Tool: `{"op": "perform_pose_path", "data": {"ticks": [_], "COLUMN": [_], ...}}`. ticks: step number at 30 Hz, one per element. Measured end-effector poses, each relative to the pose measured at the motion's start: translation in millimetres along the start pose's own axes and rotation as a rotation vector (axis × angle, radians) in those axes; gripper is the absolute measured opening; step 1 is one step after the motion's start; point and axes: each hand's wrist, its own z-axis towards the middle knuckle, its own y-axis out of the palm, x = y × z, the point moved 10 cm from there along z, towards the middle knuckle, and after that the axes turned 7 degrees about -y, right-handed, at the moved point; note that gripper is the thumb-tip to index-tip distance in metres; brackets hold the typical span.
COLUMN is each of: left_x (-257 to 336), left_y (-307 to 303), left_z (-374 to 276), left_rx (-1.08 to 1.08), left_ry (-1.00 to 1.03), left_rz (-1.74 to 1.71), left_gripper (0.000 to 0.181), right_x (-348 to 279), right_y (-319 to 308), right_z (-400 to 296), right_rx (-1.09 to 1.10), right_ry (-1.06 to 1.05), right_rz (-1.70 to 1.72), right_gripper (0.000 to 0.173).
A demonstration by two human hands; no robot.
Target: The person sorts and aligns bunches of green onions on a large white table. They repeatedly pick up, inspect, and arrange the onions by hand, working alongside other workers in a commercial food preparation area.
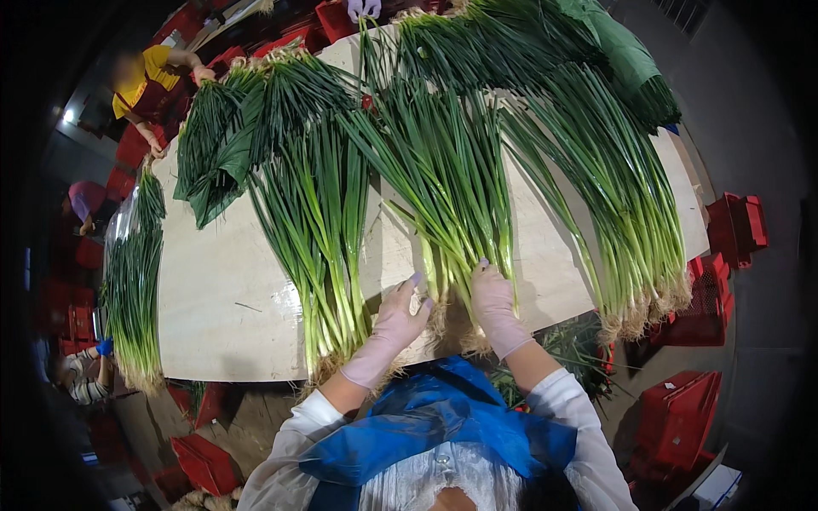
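Long green onions with roots on lie in piles across a pale board table [217, 319]. My right hand [495, 300], in a pale pink glove, is closed around lower stalks of the middle pile [454, 185], its roots by the near edge. To its left, my left hand [402, 313], gloved alike, has its fingers apart beside the pale stalk ends, with nothing seen in it. One pile of green onions [326, 243] lies left of my left hand, its roots partly behind my wrist. A larger pile [626, 223] lies to the right, roots hanging over the near edge.
Across the table, a co-worker in a yellow shirt [153, 76] handles onions; another's gloved hands [364, 9] show at the far edge. A person with a blue glove [104, 347] is at far left. Green wrapping [236, 153] lies among far bundles. Red crates [677, 415] stand around the table.
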Motion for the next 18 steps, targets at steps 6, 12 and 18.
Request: {"op": "perform_pose_path", "data": {"ticks": [6, 12, 18], "left_x": [-10, -9, -15], "left_y": [18, 32, 60], "left_z": [-4, -7, 0], "left_rx": [-0.045, -0.194, -0.270], "left_ry": [-0.048, -0.220, -0.302], "left_rz": [-0.062, -0.258, -0.579], "left_gripper": [0.050, 0.046, 0.048], "right_x": [2, 5, 10], "right_y": [6, -41, -37], "right_z": [8, -8, -45], "right_rx": [-0.278, -0.111, -0.609], "right_ry": [0.080, -0.008, 0.273], "right_rz": [0.413, 0.893, 2.099], "right_gripper": [0.021, 0.022, 0.016]}}
